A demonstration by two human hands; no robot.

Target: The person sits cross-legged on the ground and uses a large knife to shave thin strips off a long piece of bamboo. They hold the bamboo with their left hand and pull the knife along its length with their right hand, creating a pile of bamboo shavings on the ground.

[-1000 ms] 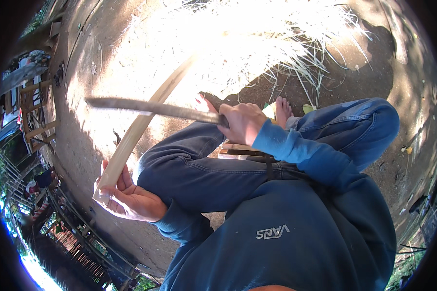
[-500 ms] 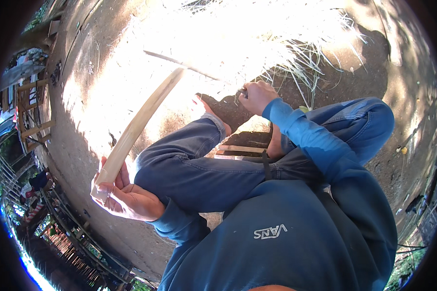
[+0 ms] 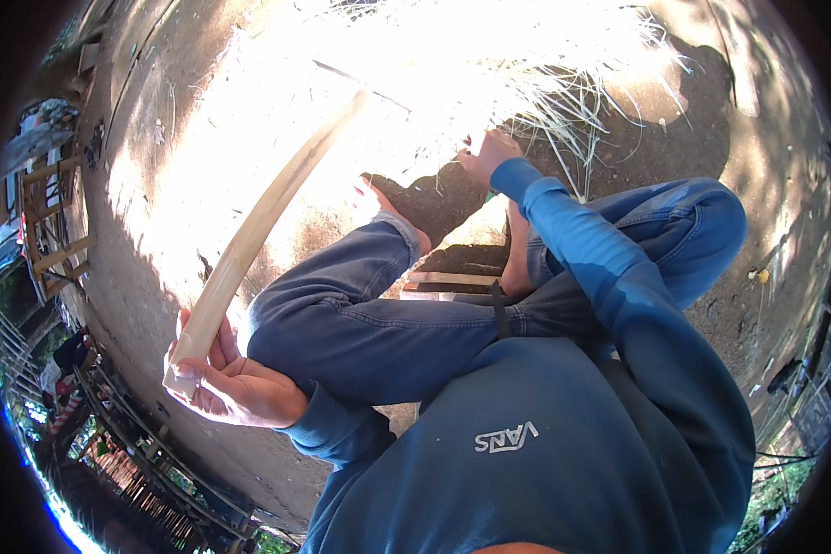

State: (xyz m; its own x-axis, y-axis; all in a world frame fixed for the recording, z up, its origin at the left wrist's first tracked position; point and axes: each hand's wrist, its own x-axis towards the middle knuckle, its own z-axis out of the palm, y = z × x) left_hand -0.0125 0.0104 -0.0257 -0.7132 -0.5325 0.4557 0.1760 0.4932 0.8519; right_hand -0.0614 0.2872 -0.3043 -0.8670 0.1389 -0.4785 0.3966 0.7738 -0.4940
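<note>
My left hand (image 3: pixel 235 383) grips the near end of a long, pale split bamboo piece (image 3: pixel 268 222), thumb on top and fingers curled under it. The piece slants up and to the right, away from my left knee. Out in front, my right hand (image 3: pixel 489 155) is closed around the handle of a long knife (image 3: pixel 337 70), most of the handle hidden by the fingers. Its dark, thin blade points to the far left, crossing beyond the bamboo's far tip, and its middle is washed out by glare. I cannot tell whether blade and bamboo touch.
Thin pale shavings (image 3: pixel 572 106) lie heaped on the sunlit dirt ground ahead. My bent legs (image 3: pixel 369 323) and bare feet are between the hands, near a low wooden piece (image 3: pixel 452 278). Wooden frames (image 3: pixel 60 226) stand at the far left.
My right hand and the knife have moved farther away, the blade shifting up and to the right. The bamboo's far tip has risen slightly; my left hand keeps its grip.
</note>
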